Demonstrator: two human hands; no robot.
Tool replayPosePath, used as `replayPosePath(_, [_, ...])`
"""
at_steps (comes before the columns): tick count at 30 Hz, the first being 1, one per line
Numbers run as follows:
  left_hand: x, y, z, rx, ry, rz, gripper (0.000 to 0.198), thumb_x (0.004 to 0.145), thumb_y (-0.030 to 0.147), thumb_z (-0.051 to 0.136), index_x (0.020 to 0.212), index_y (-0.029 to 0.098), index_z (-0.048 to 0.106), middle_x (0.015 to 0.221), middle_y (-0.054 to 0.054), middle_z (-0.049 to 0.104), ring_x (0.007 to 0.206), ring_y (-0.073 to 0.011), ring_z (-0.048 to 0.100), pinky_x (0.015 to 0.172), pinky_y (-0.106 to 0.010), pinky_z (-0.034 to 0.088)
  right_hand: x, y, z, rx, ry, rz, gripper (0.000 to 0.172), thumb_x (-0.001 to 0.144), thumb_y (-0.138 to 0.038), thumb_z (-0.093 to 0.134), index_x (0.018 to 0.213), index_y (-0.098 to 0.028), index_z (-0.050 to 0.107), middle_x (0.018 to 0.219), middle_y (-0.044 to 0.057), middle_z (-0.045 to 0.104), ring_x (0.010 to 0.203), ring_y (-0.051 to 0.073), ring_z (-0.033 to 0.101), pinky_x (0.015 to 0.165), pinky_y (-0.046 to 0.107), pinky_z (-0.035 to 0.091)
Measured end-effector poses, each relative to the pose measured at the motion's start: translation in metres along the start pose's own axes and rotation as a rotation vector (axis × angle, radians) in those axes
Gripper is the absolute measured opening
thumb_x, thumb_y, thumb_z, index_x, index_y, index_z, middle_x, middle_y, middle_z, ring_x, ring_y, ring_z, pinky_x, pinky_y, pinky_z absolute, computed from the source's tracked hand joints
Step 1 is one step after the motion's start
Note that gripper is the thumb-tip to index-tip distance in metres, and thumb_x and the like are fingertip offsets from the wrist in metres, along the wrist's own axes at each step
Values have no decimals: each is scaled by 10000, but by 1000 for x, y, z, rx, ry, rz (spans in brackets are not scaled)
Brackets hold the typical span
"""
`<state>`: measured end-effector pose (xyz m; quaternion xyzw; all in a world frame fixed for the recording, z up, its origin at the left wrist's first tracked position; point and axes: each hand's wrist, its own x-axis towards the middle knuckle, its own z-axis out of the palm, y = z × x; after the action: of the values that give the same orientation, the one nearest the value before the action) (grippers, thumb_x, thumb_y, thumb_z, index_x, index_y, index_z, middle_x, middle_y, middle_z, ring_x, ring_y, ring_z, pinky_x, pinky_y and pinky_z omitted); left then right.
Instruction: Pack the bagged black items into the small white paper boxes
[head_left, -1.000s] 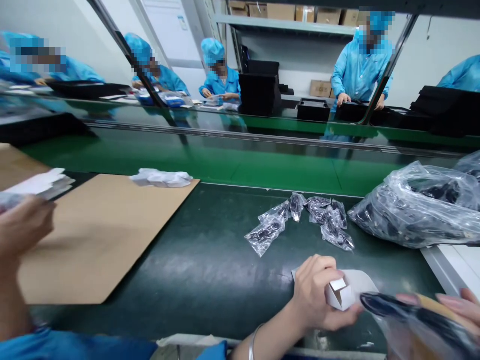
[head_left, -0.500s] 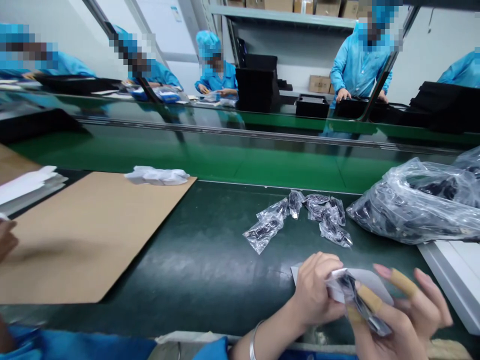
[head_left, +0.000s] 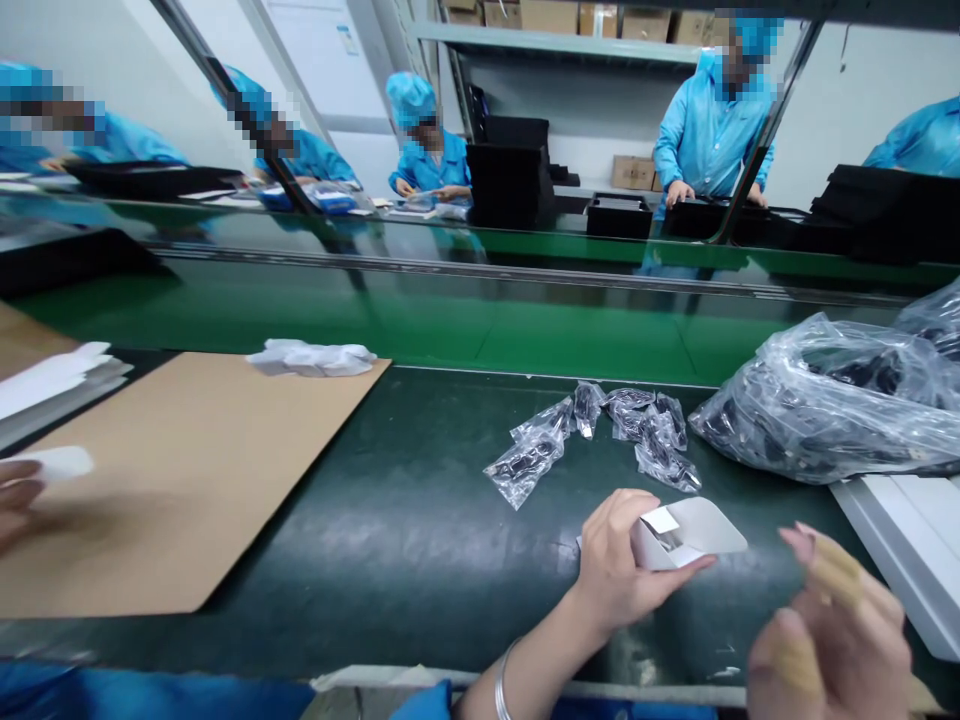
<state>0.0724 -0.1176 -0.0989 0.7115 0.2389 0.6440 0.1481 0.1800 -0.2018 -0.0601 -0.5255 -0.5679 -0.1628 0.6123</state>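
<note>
The left hand (head_left: 619,570) is gripping a small white box (head_left: 651,546) above the worktop (head_left: 420,560), fingers wrapping over its far side and thumb stretching along its near edge. The box's open mouth is facing the right hand (head_left: 832,640), its smooth, rounded flap spreading outward; what it is holding inside cannot be told. The right hand is hanging blurred and loosely open, apart from the box, its bent fingers wearing tan coverings. Beyond, small clear packets (head_left: 529,460) of dark items are lying crinkled and glossy, while a large, bulging plastic bag (head_left: 840,430) is holding more dark contents. Leftward, a flat cardboard sheet (head_left: 225,500) is carrying a crumpled white bundle (head_left: 311,357).
</note>
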Motion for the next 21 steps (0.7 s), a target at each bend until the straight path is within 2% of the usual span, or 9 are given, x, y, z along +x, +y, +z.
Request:
replayPosePath(1, [0,0,0,4,18,-1,534,857,538,676,1190,193,443,853,-51,638,702,-175,650,581,-274,550,3,0,-1,55,13,82,414,895,-156,514,1290,-229,617,1201,95,616,1103,268,610,910,462,505])
replayPosePath(2, [0,0,0,5,35,13,524,865,522,674,1201,200,433,858,-45,633,701,-169,645,586,-274,550,7,-1,-2,97,-54,154,372,922,-162,491,1257,-213,644,1178,103,639,1054,255,642,849,414,539])
replayPosePath(4, [0,-1,-1,15,49,59,467,893,471,659,1204,216,423,875,-39,627,682,-152,626,585,-268,543,17,-5,-3,145,-326,265,318,960,-176,462,1171,-213,697,1144,97,672,1006,222,677,775,314,565])
replayPosePath(6, [0,-1,-2,32,47,95,391,921,430,626,1186,219,432,893,-46,633,659,-139,608,576,-262,531,25,-10,-2,175,-477,261,282,957,-177,498,1108,-241,727,1076,70,687,925,174,694,735,237,565])
replayPosePath(8, [0,-1,-2,19,43,96,343,948,435,572,1172,213,437,891,-54,643,644,-138,601,565,-262,520,29,-15,0,175,-491,181,244,923,-176,568,1084,-246,737,1000,60,678,831,144,686,689,204,560])
replayPosePath(10, [-2,-1,-2,-15,41,75,326,965,442,532,1169,208,431,880,-60,651,633,-142,601,556,-264,509,29,-18,3,138,-481,101,275,883,-145,621,1120,-240,722,973,66,661,789,135,671,658,203,556])
replayPosePath(14, [-9,-2,1,-50,66,14,364,965,390,537,1239,196,396,926,-92,658,685,-164,622,592,-294,527,23,-19,4,32,-471,-20,346,846,-73,631,1154,-220,686,1004,86,649,814,144,659,639,225,549])
replayPosePath(18, [-19,-3,1,-69,68,-32,467,932,357,585,1309,174,380,975,-113,658,739,-181,634,623,-316,538,17,-22,5,-100,-461,-128,291,834,-49,623,1090,-181,673,1065,105,649,892,155,643,722,259,556])
replayPosePath(21, [-24,-4,1,-61,67,-43,483,932,408,570,1321,180,399,1004,-122,668,749,-193,645,612,-321,542,14,-27,7,-254,-470,-269,225,853,-115,612,1063,-155,682,1041,113,662,855,170,616,708,293,521])
